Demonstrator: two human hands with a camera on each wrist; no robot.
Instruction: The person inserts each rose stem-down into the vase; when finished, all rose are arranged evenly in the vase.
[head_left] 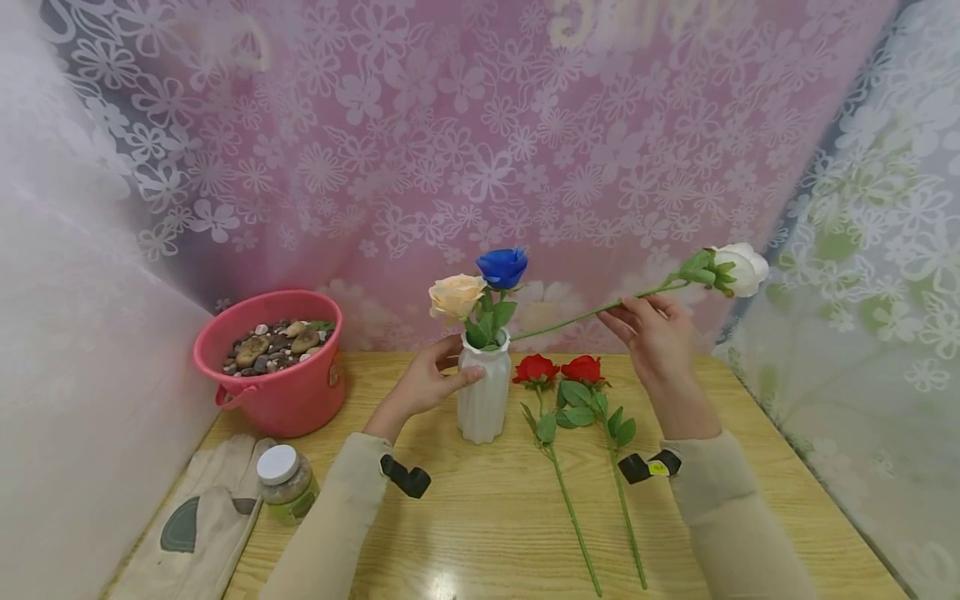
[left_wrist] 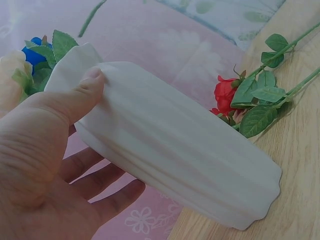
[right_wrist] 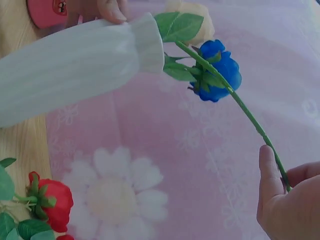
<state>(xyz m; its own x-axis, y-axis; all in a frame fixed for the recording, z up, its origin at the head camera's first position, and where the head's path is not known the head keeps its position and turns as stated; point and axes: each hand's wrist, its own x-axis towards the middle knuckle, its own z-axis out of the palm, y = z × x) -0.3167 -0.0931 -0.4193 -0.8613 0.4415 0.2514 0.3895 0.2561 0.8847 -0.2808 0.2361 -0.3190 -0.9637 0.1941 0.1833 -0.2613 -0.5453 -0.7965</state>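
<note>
A white fluted vase [head_left: 483, 400] stands upright on the table, holding a peach rose [head_left: 456, 297] and a blue rose [head_left: 502, 268]. My left hand [head_left: 429, 382] grips the vase near its neck, thumb in front and fingers behind, as the left wrist view shows. Between thumb and fingers, my right hand [head_left: 660, 337] pinches the green stem of a white rose [head_left: 738, 269]. That stem slants down to the left, its lower end close to the vase's rim; I cannot tell if it touches. In the right wrist view the stem [right_wrist: 245, 112] passes in front of the blue rose.
Two red roses [head_left: 536, 371] with long stems lie on the wooden table [head_left: 465, 517], right of the vase. At the left stand a pink bucket [head_left: 281, 408] of pebbles and a white-lidded jar [head_left: 287, 483], beside beige gloves [head_left: 202, 525]. A flowered curtain [head_left: 480, 150] hangs behind.
</note>
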